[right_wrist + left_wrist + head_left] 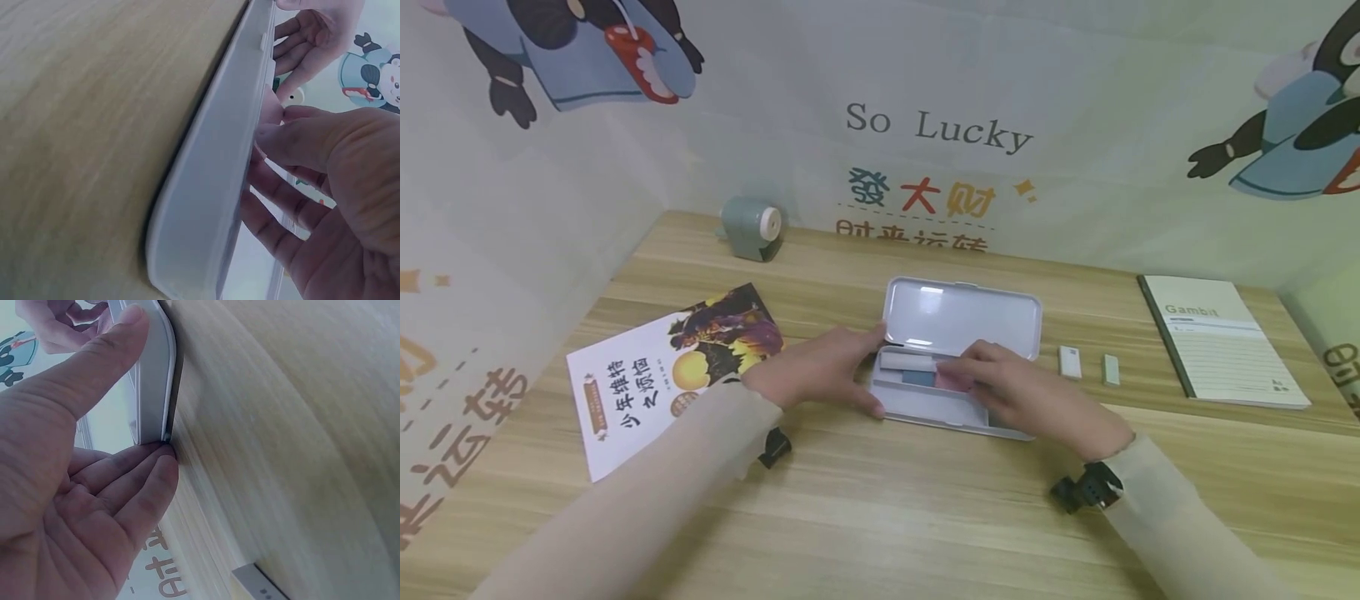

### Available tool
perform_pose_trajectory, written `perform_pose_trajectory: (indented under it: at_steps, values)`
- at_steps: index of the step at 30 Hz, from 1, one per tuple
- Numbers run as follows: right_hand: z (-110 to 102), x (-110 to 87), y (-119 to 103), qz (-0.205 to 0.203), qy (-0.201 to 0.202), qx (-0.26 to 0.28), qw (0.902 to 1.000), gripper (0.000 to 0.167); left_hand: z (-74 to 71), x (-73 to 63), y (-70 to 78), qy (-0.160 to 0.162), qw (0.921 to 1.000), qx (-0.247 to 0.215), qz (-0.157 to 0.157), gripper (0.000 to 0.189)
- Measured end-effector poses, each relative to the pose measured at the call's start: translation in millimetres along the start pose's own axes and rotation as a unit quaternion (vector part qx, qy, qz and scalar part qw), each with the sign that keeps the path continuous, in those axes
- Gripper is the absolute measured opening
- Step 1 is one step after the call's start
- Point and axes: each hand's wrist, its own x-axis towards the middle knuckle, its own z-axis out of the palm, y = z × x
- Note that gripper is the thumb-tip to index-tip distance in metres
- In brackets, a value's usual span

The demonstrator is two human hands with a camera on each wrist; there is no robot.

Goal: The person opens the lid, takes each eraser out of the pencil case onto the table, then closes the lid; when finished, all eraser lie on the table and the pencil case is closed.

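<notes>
A white pencil case [964,315] lies on the table with its lid raised at the back. My left hand [820,367] holds its left end, thumb at the front corner and fingers at the back corner; the left wrist view shows the thumb along the case's wall [156,381]. Over the right part of the case, my right hand [1011,387] pinches the pink end of a flat pink-and-blue piece [917,377], which looks like an eraser. That pink end [270,107] shows between thumb and fingers in the right wrist view. Behind it in the case lies a white bar [906,361].
Right of the case lie a small white block [1070,362] and a narrower pale green one [1111,369]. A notebook [1225,342] is farther right. On the left are an illustrated book [647,400] and, behind it, a grey-green pencil sharpener [751,227]. A printed cloth [1075,100] hangs behind.
</notes>
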Motion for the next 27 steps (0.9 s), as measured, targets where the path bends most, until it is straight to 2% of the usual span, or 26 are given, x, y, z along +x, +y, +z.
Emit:
perform_pose_trajectory:
  at_steps: [9,19,23,27]
  values:
    - [-3.9,3.1,-2.5,0.013,-0.037,0.010,0.9992,0.045,1.9,1.4,-1.9,0.004,1.0000,-0.002,0.002,0.116]
    - [-3.0,2.4,-5.7,0.033,-0.045,-0.005,0.9984,0.043,2.0,0.3,-1.7,0.001,1.0000,-0.001,-0.002,0.115]
    - [-2.8,3.1,-4.2,0.041,-0.037,-0.001,0.9985,0.041,1.6,-0.5,-1.2,0.001,1.0000,-0.004,-0.001,0.114]
    - [-3.5,1.3,-2.3,0.055,-0.009,0.017,0.9983,0.037,1.2,-0.3,-1.4,0.000,1.0000,-0.008,-0.002,0.113]
